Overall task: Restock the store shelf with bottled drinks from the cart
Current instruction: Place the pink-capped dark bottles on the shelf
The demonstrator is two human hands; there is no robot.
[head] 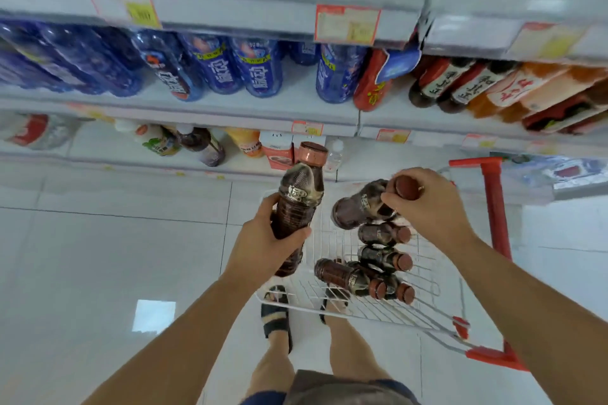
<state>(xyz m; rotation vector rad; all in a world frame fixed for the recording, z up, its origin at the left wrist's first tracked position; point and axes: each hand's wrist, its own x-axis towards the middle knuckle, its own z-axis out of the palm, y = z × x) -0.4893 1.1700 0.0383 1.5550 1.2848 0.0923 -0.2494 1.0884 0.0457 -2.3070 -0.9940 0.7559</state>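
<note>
A: Taking the cart as the mark, where is the left hand?

B: The left hand is just outside the cart's left rim, over the floor. Its fingers and thumb are clamped round the lower half of a dark bottle, which stands nearly upright with its brown cap pointing toward the shelf

A: And the other one?

B: The right hand is above the far right part of the cart, close to the red handle. Its fingers are curled tight round the neck and cap of a second bottle. That one is tilted, with its base pointing toward the cart's left side. Whether the base touches the wire bottom I cannot tell

A: What lies in the cart itself?

B: I count four more bottles, all on their sides on the wire bottom with their caps toward the handle side. The two at the near end touch each other

A: And around the cart?

B: The shelf rises beyond the cart's far end. One level well above the cart holds a row of blue bottles, and the lowest level has mixed drinks. Beneath the cart's near end the person's feet show in dark sandals
</note>
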